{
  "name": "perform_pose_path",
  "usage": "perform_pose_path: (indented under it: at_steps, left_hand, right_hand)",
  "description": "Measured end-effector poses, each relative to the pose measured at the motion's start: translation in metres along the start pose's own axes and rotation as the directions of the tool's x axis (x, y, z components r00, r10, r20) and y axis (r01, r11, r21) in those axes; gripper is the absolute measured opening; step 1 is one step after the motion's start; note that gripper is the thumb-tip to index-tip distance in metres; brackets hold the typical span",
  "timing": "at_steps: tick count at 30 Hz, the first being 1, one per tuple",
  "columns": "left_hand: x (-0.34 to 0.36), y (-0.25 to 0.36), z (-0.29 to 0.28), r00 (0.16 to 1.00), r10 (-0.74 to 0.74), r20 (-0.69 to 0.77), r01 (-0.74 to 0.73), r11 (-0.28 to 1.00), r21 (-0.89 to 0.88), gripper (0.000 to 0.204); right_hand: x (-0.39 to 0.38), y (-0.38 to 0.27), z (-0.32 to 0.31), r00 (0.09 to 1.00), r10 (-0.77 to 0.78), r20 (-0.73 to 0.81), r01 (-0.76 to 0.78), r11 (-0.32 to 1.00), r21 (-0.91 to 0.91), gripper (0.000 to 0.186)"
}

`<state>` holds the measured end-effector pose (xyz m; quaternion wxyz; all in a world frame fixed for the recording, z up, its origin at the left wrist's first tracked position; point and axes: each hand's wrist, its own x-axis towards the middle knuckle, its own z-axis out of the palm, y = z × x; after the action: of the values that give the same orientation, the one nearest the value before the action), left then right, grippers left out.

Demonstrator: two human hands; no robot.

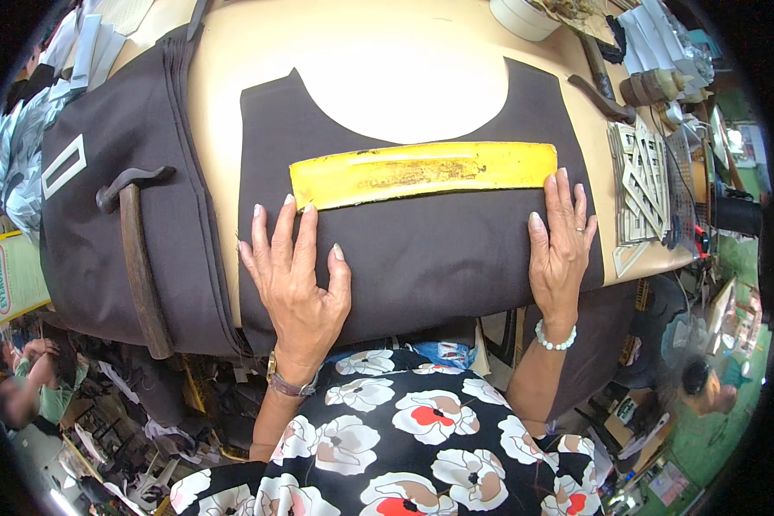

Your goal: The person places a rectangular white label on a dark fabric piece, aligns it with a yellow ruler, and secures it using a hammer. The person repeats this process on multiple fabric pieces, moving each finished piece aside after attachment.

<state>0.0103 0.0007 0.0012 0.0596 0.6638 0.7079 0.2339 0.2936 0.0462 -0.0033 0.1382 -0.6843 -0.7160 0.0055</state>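
Note:
A dark fabric piece (404, 249) with a deep curved cut along its far edge lies spread on the table in front of me. Across it rests a long, slightly curved yellow strip (490, 165), scuffed with brown marks in the middle. My left hand (297, 258) lies on the fabric with fingers spread, its fingertips at the strip's near left corner. Flat on the fabric's right side is my right hand (563, 241), fingers stretched out and reaching the strip's right end. Neither hand grips anything.
Left of the fabric, a hammer (138, 258) and a white rectangular frame (64, 167) lie on a folded dark cloth stack (112, 129). White slotted templates (641, 185), another hammer (600, 96) and a thread cone (649, 88) lie at the right. A white bowl (525, 19) stands at the back.

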Motion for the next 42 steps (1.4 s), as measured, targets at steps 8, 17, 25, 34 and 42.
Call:
perform_pose_path:
  at_steps: [8, 17, 25, 34, 42]
  left_hand:
    - [0.002, 0.002, -0.001, 1.000, -0.002, 0.013, 0.003, 1.000, -0.007, 0.048]
    - [0.022, 0.017, -0.014, 0.977, 0.131, 0.166, -0.177, 0.937, 0.301, 0.039]
    - [0.038, 0.028, -0.009, 0.959, 0.254, 0.127, -0.284, 0.877, 0.388, 0.037]
    - [0.047, 0.037, -0.002, 0.931, 0.343, 0.128, -0.362, 0.915, 0.180, 0.041]
    - [0.049, 0.040, 0.003, 0.927, 0.345, 0.147, -0.370, 0.905, 0.210, 0.041]
  right_hand:
    - [0.001, -0.002, -0.003, 1.000, -0.003, 0.009, 0.003, 1.000, 0.008, 0.048]
    - [0.016, -0.017, -0.015, 0.998, -0.055, -0.034, 0.047, 0.980, -0.191, 0.036]
    - [0.025, -0.036, -0.015, 0.992, -0.100, -0.070, 0.081, 0.969, -0.233, 0.037]
    - [0.030, 0.005, -0.023, 0.932, 0.047, -0.360, 0.014, 0.986, 0.166, 0.021]
    - [0.061, 0.058, -0.032, 0.852, 0.235, -0.469, -0.373, 0.900, -0.226, 0.034]
